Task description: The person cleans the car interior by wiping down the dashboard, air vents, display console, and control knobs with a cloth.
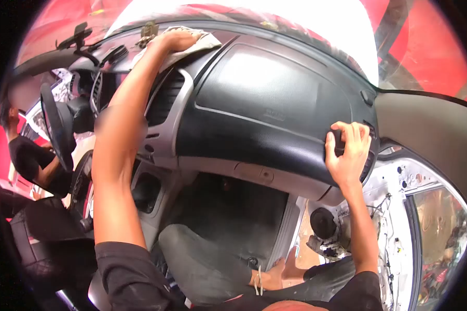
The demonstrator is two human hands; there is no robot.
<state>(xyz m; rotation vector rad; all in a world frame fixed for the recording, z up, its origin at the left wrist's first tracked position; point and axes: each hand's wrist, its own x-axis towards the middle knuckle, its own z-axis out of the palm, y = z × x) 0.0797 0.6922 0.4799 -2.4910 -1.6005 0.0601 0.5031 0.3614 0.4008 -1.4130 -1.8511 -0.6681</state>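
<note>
At the far top of the dashboard [244, 137], my left hand [179, 40] presses down on a crumpled pale cloth [208, 42], its fingers bunched over it. A small brownish object [149, 32] stands just left of that hand. My right hand [350, 150] is at the dashboard's right end, by the side air vent [369, 161]. Its thumb and bent fingers close around a small black piece [339, 142]; whether this is loose or part of the vent cannot be made out. Between the hands lies the glossy black passenger panel [259, 78].
A steering wheel [57, 127] and a person [33, 160] in dark clothing are at the left. The gear lever [146, 191] is below the centre vents [167, 98]. At the right, a stripped door [394, 207] shows bare metal and wires. The windscreen curves closely above the dashboard.
</note>
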